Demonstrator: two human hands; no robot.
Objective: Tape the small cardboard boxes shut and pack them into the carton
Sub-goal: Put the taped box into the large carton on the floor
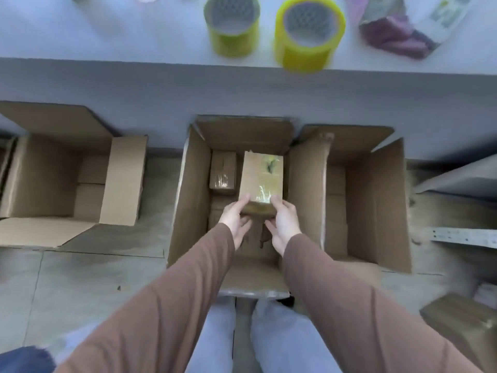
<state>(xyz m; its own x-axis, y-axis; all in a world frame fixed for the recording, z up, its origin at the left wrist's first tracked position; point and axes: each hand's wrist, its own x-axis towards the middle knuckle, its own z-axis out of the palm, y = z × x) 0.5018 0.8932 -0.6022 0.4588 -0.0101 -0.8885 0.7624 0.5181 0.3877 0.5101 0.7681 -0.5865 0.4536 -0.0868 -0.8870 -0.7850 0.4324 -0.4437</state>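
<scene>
A small taped cardboard box [261, 176] hangs inside the open middle carton [191, 195] on the floor. My left hand [236, 219] grips its near left corner and my right hand [283, 224] grips its near right corner, thumbs on top. Shiny clear tape runs over the box's top. Another small taped box [223, 170] lies deeper in the carton, to the left of the held one. More small boxes show dimly beneath it.
Two yellow tape rolls [232, 24] [309, 33] stand on the white table edge above. An open carton [67, 173] sits to the left, another [363, 195] to the right. A small box [465, 327] lies at bottom right. A packet [400, 28] rests on the table.
</scene>
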